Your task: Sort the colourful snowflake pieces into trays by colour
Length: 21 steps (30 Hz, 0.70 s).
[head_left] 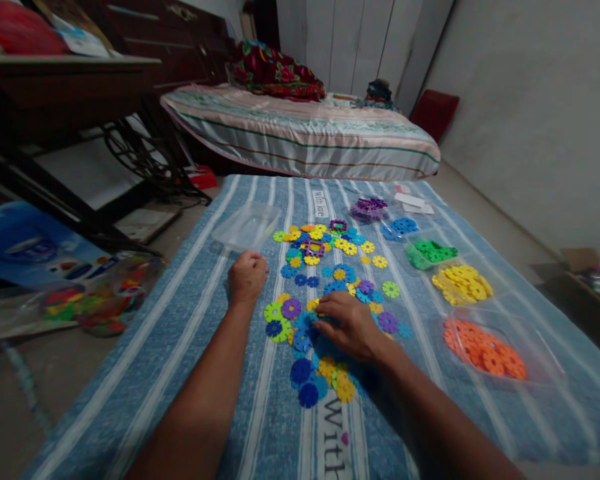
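Where the loose plastic interlocking discs [330,257] lie scattered across the middle of the blue striped cloth [205,347], the right hand [350,327] rests palm-down on their near end, its fingers slightly spread and laid flat over a few blue discs [303,340]; whether a fingertip grips one cannot be told. That flat pose seems to press the thin pieces against the soft cloth so that they do not slide. The forearm comes in from the lower right, with the wrist low and nearly level with the cloth. The left hand [247,275] sits just left of the scatter, curled into a loose fist with the knuckles up and the fingers pressed together; what the fist encloses, if anything, is hidden. Just beyond it lies an empty clear plastic tub [247,225], tipped a little and close enough to be within easy reach. To the right, a row of clear trays keeps the colours apart: orange discs [485,353] nearest, then yellow discs [463,282], green discs [433,252], a blue heap [404,225] and a purple heap [370,208] farthest away. Off the cloth to the left, a clear bag of mixed pieces [105,293] lies on the floor, and a striped mattress [300,133] stands beyond the cloth's far edge.
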Motion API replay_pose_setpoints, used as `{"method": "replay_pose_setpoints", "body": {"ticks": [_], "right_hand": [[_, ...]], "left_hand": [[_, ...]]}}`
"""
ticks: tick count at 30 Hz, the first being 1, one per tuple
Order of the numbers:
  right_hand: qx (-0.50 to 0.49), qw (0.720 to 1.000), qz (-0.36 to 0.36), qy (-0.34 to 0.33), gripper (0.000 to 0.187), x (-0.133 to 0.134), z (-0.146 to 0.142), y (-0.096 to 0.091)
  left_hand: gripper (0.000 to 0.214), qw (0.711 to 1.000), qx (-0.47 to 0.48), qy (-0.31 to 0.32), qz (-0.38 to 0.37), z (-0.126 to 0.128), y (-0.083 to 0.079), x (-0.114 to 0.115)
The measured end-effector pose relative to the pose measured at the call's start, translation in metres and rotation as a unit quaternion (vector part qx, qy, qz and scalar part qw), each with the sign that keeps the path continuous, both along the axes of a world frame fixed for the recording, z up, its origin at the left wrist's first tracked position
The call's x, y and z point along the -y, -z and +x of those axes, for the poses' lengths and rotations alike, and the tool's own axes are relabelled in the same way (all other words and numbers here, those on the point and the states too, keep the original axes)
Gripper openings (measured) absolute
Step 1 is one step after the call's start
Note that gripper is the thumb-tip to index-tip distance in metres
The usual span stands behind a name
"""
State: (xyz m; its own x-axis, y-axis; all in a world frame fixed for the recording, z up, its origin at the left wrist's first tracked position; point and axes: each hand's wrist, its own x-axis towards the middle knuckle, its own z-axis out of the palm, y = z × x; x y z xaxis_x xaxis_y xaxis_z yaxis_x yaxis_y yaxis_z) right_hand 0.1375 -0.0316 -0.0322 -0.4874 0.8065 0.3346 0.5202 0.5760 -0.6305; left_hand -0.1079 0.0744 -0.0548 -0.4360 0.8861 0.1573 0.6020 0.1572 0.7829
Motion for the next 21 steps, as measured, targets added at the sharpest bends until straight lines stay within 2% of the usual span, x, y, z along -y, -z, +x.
{"method": "replay_pose_setpoints", "body": {"ticks": [3,6,9,12,16,19,21], "right_hand": [[0.102,0.992,0.055,-0.038,0.032,0.009,-0.012,-0.003],[0.176,0.982,0.05,-0.048,0.038,0.013,-0.019,-0.005],[0.194,0.979,0.042,-0.055,0.035,0.013,-0.021,-0.004],[0.165,0.983,0.05,-0.058,0.031,0.014,-0.02,-0.004],[0.096,0.993,0.03,-0.059,0.012,0.013,-0.019,-0.007],[0.002,0.998,-0.062,-0.03,0.018,0.008,-0.014,-0.01],[-0.094,0.983,-0.154,0.031,0.023,0.0,-0.009,-0.01]], "left_hand": [[0.016,1.0,-0.012,-0.002,-0.003,0.0,0.001,0.0],[0.016,1.0,-0.008,-0.003,-0.003,-0.001,0.004,-0.002],[0.016,1.0,0.005,0.0,0.001,-0.002,0.005,-0.002],[0.015,1.0,0.01,0.004,0.006,-0.002,0.006,-0.003],[0.015,1.0,0.011,0.003,0.011,-0.002,0.004,-0.002],[0.014,1.0,0.019,0.006,0.019,-0.001,0.0,-0.001],[0.013,1.0,0.022,0.004,0.018,-0.001,-0.003,0.0]]}}
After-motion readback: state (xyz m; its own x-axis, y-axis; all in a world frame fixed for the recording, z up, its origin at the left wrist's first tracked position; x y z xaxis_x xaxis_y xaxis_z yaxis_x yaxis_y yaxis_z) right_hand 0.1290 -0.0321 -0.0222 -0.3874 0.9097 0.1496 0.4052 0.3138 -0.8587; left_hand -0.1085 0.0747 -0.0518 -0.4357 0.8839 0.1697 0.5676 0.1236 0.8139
